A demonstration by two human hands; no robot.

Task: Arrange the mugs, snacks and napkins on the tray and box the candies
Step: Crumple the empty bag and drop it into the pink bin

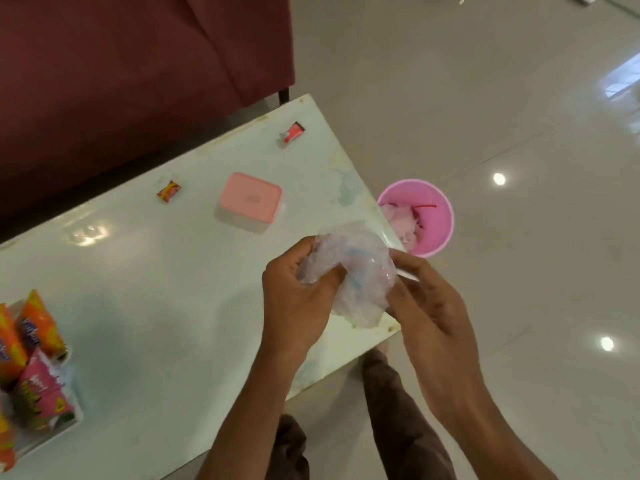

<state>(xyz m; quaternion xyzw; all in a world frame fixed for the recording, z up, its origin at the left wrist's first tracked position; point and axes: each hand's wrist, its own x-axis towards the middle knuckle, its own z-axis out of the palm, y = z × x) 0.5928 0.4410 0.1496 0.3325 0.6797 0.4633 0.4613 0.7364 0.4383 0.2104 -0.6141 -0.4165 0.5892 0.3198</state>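
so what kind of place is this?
Probably a home living room or a lounge: a maroon sofa behind a low white table, a glossy tiled floor, and a small pink waste bin beside the table.

Both hands on one item: left hand [294,289] and right hand [427,306] grip a crumpled clear plastic bag [360,271] over the near right corner of the white tabletop [156,289]. The pink-lidded box [251,200] stands closed. A red-yellow candy [169,191] lies left of it, and a red candy [293,132] lies near the far edge. Snack packets [33,337] stand in a tray [78,410] at the left. A pink bin [434,220] on the floor holds crumpled wrapping.
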